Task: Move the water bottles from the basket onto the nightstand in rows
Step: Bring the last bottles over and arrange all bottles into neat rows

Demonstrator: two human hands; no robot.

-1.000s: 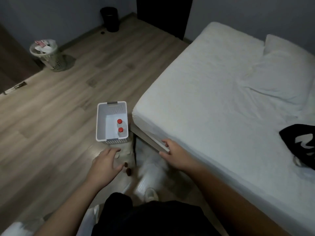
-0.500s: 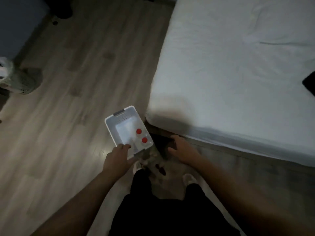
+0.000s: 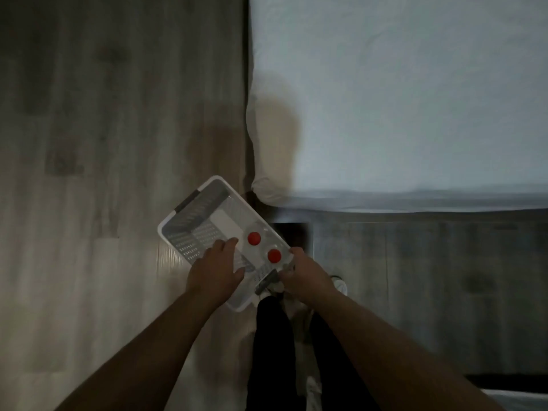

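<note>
A white perforated plastic basket [image 3: 189, 232] sits at the bed's corner, turned diagonally. Inside it stand two clear water bottles, seen from above by their red caps: one [image 3: 254, 238] nearer the middle, the other [image 3: 274, 256] close to the near right rim. My left hand [image 3: 215, 272] lies over the basket's near left rim, fingers reaching inside. My right hand [image 3: 305, 275] grips the near right end by the dark handle [image 3: 265, 282]. The nightstand is not in view.
A bed [image 3: 415, 99] with a white sheet fills the upper right; its wooden frame [image 3: 430, 262] runs below the mattress edge. Wood-plank floor [image 3: 89, 143] spreads to the left. My dark trouser legs [image 3: 272, 351] and pale shoes are below the basket.
The view has tilted down and closer over the basket. My left hand slid further onto the basket's rim, and my right hand moved from the bed frame to the basket's near end.
</note>
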